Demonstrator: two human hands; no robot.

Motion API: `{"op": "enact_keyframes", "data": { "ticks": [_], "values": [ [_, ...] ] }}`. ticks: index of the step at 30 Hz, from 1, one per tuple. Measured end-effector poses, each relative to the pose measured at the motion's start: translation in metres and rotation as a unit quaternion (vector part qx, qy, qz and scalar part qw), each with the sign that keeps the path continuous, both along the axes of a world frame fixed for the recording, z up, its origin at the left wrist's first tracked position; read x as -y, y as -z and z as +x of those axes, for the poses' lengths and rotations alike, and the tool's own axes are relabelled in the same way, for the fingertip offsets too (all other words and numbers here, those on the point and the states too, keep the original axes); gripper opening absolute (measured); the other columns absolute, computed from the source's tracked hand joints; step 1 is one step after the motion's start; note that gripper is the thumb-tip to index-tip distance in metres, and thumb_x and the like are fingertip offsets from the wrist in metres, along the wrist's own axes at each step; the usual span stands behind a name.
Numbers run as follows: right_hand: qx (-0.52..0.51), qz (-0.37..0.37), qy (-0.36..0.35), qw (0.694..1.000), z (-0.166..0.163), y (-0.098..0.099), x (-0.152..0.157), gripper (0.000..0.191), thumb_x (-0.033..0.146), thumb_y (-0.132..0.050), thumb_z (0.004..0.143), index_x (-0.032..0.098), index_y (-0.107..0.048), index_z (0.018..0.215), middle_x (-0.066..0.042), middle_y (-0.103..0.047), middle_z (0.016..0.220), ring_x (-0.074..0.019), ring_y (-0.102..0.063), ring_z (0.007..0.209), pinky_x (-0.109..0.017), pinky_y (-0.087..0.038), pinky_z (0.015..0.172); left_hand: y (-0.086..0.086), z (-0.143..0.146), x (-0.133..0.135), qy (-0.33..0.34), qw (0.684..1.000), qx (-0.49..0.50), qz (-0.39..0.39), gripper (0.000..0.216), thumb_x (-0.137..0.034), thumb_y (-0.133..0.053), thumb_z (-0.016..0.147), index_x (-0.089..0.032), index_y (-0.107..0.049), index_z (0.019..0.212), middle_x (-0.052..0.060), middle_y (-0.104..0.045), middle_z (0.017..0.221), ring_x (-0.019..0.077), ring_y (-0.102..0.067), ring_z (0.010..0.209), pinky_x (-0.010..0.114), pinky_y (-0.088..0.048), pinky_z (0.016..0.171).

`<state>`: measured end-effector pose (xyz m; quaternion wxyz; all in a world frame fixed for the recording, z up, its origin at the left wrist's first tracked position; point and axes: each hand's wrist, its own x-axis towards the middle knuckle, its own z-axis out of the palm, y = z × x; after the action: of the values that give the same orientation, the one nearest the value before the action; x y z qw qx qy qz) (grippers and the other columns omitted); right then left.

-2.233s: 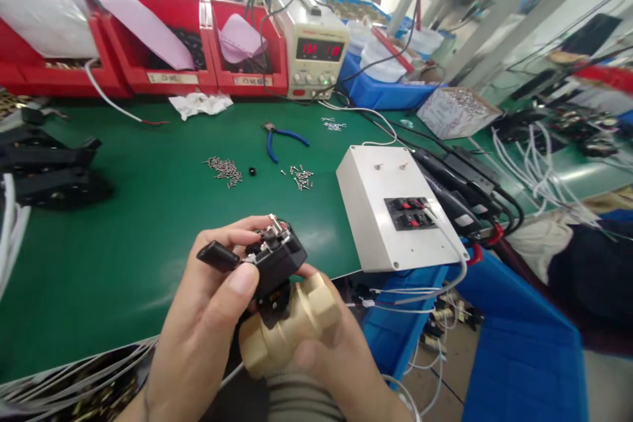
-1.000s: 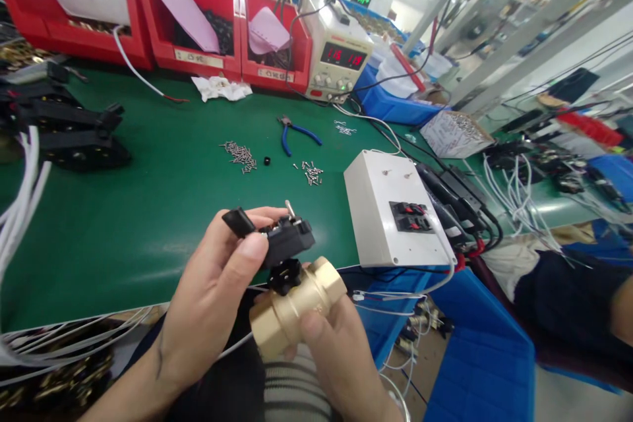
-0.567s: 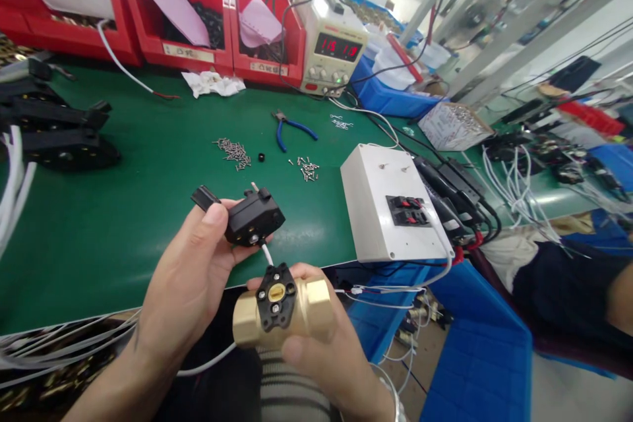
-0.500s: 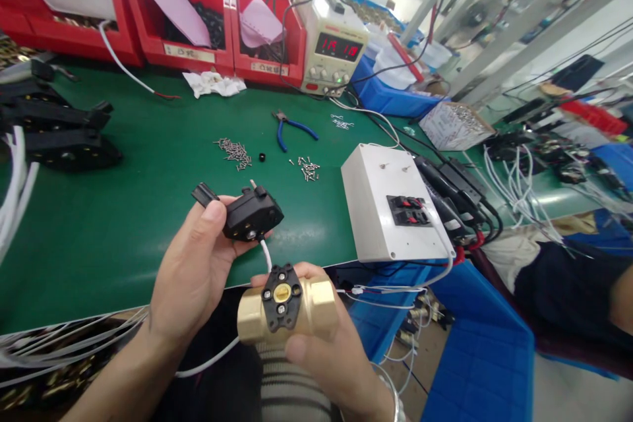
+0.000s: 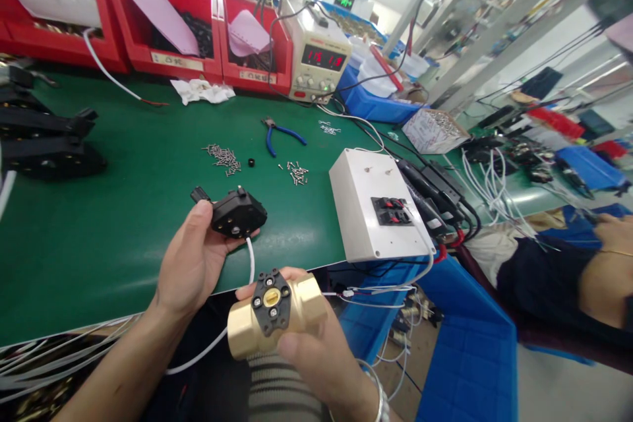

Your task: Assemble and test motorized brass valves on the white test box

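Observation:
My left hand [image 5: 190,257] is closed round a black valve actuator [image 5: 237,212], thumb on its near end, held just above the bench's front edge. A white cable [image 5: 250,260] comes out of the actuator's underside and drops behind the brass valve. My right hand [image 5: 316,343] grips that brass ball valve [image 5: 247,328], which has a black mounting plate [image 5: 271,303] with several screws around a slotted brass stem. The valve and the actuator are apart, the valve lower and to the right.
On the green bench [image 5: 148,211] lie screw piles [image 5: 223,159], blue-handled pliers [image 5: 284,135] and a small black ring [image 5: 251,162]. A white switch box [image 5: 356,211] stands right, near a power supply [image 5: 319,56]. Red bins [image 5: 171,62] line the back. A co-worker's arm [image 5: 606,277] shows far right.
The whole scene has shifted a little left as my view turned. The actuator has tilted slightly, its metal pin no longer showing. Both hands keep their holds.

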<state>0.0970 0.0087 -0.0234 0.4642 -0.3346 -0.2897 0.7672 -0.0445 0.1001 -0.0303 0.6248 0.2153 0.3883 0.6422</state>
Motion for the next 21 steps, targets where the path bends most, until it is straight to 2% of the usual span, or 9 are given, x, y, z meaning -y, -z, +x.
{"op": "enact_keyframes", "data": {
  "ticks": [12, 21],
  "values": [
    [0.003, -0.005, 0.025, 1.000, 0.001, 0.009, 0.004, 0.066, 0.042, -0.088, 0.074, 0.020, -0.049, 0.123, -0.011, -0.067, 0.122, -0.0218, -0.069, 0.108, -0.037, -0.054, 0.100, 0.001, -0.001, 0.000, 0.010, 1.000, 0.006, 0.011, 0.027, -0.036, -0.059, 0.100, -0.019, -0.078, 0.091, 0.002, -0.081, 0.091, 0.0182, -0.074, 0.086, 0.033, -0.068, 0.076],
    [-0.007, -0.018, 0.040, 0.999, 0.000, 0.013, 0.009, 0.065, 0.038, -0.089, 0.074, 0.022, -0.051, 0.125, -0.009, -0.068, 0.118, -0.0209, -0.069, 0.104, -0.037, -0.056, 0.097, 0.002, -0.003, 0.000, 0.022, 1.000, -0.002, 0.008, 0.030, -0.039, -0.058, 0.101, -0.018, -0.078, 0.095, 0.003, -0.080, 0.097, 0.0185, -0.072, 0.092, 0.026, -0.065, 0.072]
  ]
}}
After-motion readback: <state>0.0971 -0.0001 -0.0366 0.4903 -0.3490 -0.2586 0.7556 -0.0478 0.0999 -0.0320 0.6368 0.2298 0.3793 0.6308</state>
